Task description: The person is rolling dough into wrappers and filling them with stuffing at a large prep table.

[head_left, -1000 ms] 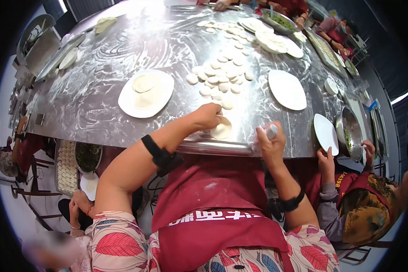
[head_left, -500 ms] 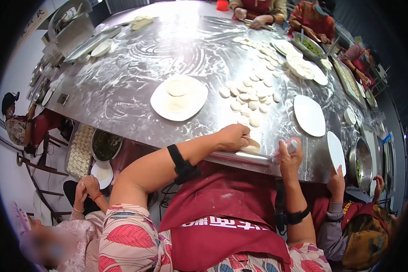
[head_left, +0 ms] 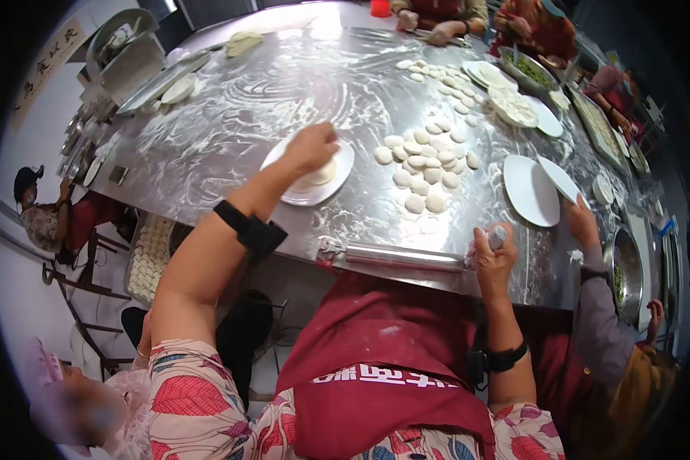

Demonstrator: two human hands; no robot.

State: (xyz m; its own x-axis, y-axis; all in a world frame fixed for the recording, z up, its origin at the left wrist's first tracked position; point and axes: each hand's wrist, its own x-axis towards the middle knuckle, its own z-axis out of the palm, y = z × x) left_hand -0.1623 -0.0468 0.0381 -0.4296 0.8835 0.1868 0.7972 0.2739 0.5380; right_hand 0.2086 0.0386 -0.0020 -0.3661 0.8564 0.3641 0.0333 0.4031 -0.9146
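Note:
My left hand (head_left: 312, 149) is over a white plate (head_left: 342, 172), its fingers curled together; whether anything is in them is hidden. Below it, thin round dough wrappers (head_left: 314, 181) lie on the plate, partly covered by my hand and wrist. At the table's near edge, my right hand (head_left: 494, 264) is closed round the right handle of a metal rolling pin (head_left: 406, 256). The pin lies along the edge in front of my apron. Beyond it, several small flattened dough pieces (head_left: 429, 161) are grouped on the floured steel table.
Right of the dough pieces is a white plate (head_left: 530, 192), and another person's hand (head_left: 583, 222) holds a second plate (head_left: 560, 181) beside it. A metal bowl (head_left: 627, 276) stands at the right. People work across the table. A seated person is at my lower left.
My left hand has moved from the rolling pin and dough to the plate at the left. My right hand stays on the pin's handle. The neighbour's plate has moved up the table.

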